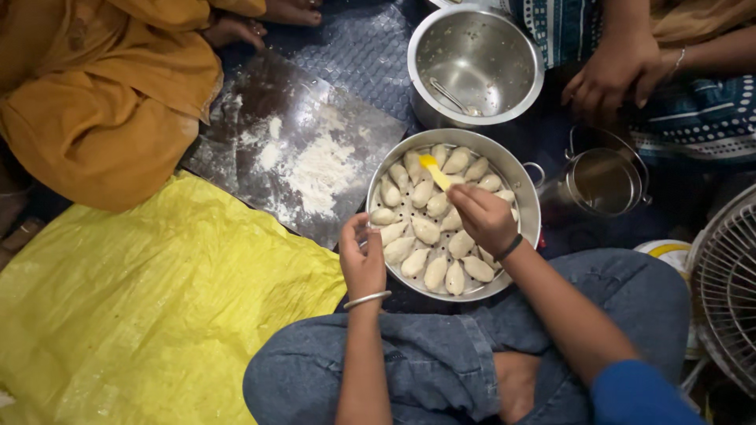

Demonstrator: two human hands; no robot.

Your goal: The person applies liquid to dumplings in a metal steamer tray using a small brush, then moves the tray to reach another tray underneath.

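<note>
At the far left a person in mustard-yellow clothing (102, 94) sits on the floor, with a crumpled yellow plastic sheet (142, 307) spread below them. Just right of that lies a dark board (260, 102) dusted with a patch of white flour (315, 169).

Next comes the left hand (361, 256) of the person wearing the camera, a silver bangle (367, 299) on its wrist. Its fingers are closed on the near-left rim of the perforated steel steamer tray (529, 203), pinching the edge. The tray rests on the floor in front of the person's crossed legs in blue jeans (425, 362), and it is filled with pale, crescent-shaped dumplings (425, 230) laid side by side.

Over the middle of the tray the right hand (484, 216) is clamped on a small yellow brush (434, 171), whose tip touches the dumplings near the tray's far side. A dark band circles that wrist.

Beyond the tray stands a large steel pot (504, 47) with a spoon (453, 98) lying inside. To the right of the tray sits a smaller steel pot with handles (606, 179). Another person's hand (610, 75) rests above it, against patterned blue fabric. At the far right edge the wire grille of a fan (728, 283) shows.
</note>
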